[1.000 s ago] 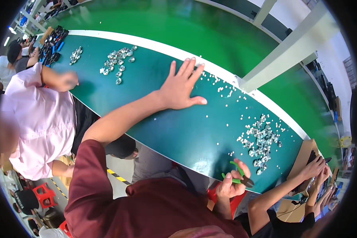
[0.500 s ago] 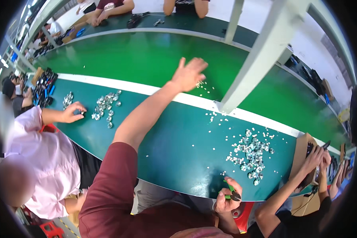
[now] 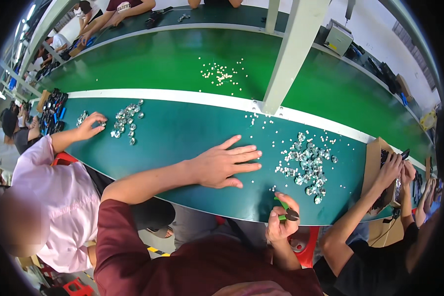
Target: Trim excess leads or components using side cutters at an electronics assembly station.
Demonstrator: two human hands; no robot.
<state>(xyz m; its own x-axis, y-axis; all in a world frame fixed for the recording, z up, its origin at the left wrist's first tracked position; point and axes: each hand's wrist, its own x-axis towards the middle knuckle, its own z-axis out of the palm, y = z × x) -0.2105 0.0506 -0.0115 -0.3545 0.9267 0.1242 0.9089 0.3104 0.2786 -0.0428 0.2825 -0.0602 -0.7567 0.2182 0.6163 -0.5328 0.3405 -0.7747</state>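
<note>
If the spread left fingers [image 3: 244, 158] brush rightward, white pieces [image 3: 279, 169] near them could scatter; right fingers [image 3: 287, 200] clasp green-handled cutters [image 3: 291, 215].

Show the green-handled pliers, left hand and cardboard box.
Green-handled pliers [image 3: 291, 215], head view: dark working end.
Left hand [image 3: 217, 167], head view: its back.
Cardboard box [image 3: 372, 165], head view: left wall.

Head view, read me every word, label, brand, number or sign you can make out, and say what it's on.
Far maroon shirt: pale print, small; wording not copied.
Grey machine: yellow patch, too small to read.
Pliers: no readable text.
Shiny pieces: no readable text.
</note>
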